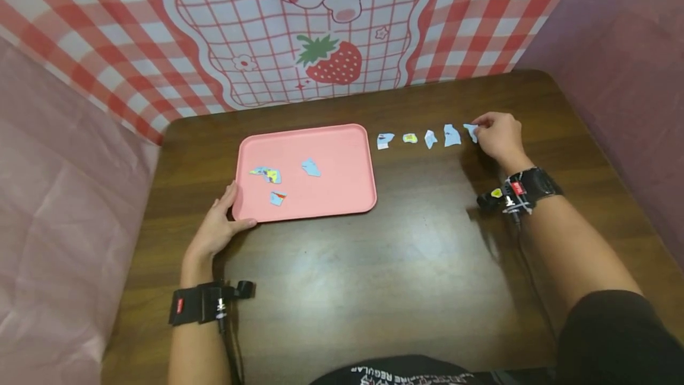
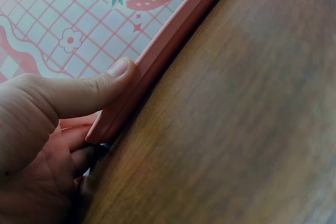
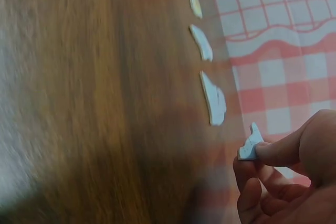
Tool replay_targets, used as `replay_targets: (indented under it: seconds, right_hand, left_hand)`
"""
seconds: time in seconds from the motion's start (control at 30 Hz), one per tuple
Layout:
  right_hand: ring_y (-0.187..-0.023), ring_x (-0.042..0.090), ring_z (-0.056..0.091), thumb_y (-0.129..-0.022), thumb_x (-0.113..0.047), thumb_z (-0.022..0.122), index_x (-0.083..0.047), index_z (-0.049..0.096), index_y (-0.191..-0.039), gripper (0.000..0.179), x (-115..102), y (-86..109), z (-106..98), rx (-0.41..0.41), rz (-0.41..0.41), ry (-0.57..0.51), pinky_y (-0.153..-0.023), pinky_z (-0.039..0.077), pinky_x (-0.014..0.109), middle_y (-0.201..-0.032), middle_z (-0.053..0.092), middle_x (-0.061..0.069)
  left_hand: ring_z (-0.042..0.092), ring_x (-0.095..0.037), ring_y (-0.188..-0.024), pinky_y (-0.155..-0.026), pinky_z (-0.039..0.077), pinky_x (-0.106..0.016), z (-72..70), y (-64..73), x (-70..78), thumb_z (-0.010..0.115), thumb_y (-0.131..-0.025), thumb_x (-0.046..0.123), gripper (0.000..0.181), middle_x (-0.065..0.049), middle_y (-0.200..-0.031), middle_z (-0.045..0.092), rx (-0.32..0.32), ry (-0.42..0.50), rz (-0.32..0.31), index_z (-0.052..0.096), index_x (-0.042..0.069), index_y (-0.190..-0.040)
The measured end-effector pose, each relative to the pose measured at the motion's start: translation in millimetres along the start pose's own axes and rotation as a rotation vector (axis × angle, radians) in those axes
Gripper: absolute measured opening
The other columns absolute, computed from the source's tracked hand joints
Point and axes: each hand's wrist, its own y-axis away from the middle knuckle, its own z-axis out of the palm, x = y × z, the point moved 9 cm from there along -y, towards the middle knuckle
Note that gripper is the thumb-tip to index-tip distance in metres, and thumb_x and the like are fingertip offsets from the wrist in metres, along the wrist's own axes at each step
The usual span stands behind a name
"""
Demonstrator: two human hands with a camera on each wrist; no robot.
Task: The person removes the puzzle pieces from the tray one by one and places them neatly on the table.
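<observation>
Tabletop [image 1: 331,290] in dark, faintly glossy wood grain fills most of what reaches me from the head camera. On its left half lies a pink tray [image 1: 342,192], a shallow rounded rectangle; I'd expect it light, stiff and apt to slide, best held at a corner. The left hand [image 1: 214,227] does so at the near left one, thumb over the rim, other fingers along the outer side. Well to the right, the right hand [image 1: 501,135] has its fingers closed in a pinch on a pale blue piece [image 3: 249,148], beyond the end of a row of four jagged pieces [image 1: 451,135]; I can't tell whether it touches the wood. I judge it nearly weightless and rigid, its narrow tip fragile, so the broad end suits a pinch. Inside the tray lie a long yellow-and-blue piece [image 1: 271,175], a plain blue piece [image 1: 311,167] and a smaller red-marked piece [image 1: 276,198].
</observation>
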Motion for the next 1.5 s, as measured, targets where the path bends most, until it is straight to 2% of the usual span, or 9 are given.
replay_targets:
  seconds: [0.43,0.87,1.13,1.37,1.5]
  right_hand:
    - [-0.098,0.038,0.053,-0.088,-0.014,0.055,0.002,0.07,-0.103,0.027,21.5,-14.3,8.6,-0.052,0.065,0.059,-0.076,0.038,0.043,-0.107,0.064,0.023]
    - [-0.1,0.043,0.053,-0.085,-0.015,0.055,0.001,0.07,-0.102,0.028,26.0,-18.7,10.5,-0.029,0.093,0.062,-0.082,0.041,0.049,-0.107,0.064,0.024]
    - [-0.099,0.044,0.053,-0.085,-0.016,0.058,0.002,0.07,-0.1,0.026,26.3,-19.1,11.0,-0.004,0.078,0.056,-0.082,0.04,0.05,-0.104,0.065,0.024]
    - [-0.11,0.043,0.049,-0.089,-0.021,0.053,0.001,0.066,-0.113,0.036,32.5,-20.3,11.0,-0.02,0.148,0.004,-0.089,0.04,0.049,-0.113,0.062,0.023]
    - [-0.109,0.04,0.05,-0.089,-0.021,0.052,0.001,0.065,-0.115,0.037,30.2,-18.9,7.8,-0.007,0.151,0.003,-0.088,0.04,0.046,-0.112,0.062,0.023]
  left_hand:
    - [0.004,-0.022,-0.144,-0.115,-0.002,-0.042,1.9,-1.4,-0.6,0.076,-0.081,0.03,0.097,-0.009,-0.158,0.009,0.001,0.016,0.024,0.014,0.011,-0.152]
    - [0.003,-0.021,-0.144,-0.115,-0.002,-0.041,1.7,0.6,-0.2,0.076,-0.08,0.031,0.097,-0.006,-0.158,0.008,0.002,0.008,-0.01,0.014,0.013,-0.153]
    - [0.004,-0.022,-0.144,-0.115,-0.003,-0.042,-0.1,-0.9,1.8,0.076,-0.08,0.032,0.098,-0.009,-0.158,0.008,0.0,-0.004,0.012,0.014,0.01,-0.152]
    - [0.004,-0.022,-0.144,-0.115,-0.003,-0.041,1.0,-1.5,0.3,0.076,-0.081,0.031,0.097,-0.009,-0.158,0.009,-0.002,-0.006,0.022,0.014,0.01,-0.152]
    - [0.004,-0.021,-0.144,-0.115,-0.003,-0.041,1.3,-1.7,-0.5,0.077,-0.08,0.029,0.097,-0.008,-0.158,0.009,0.001,0.005,0.02,0.015,0.009,-0.152]
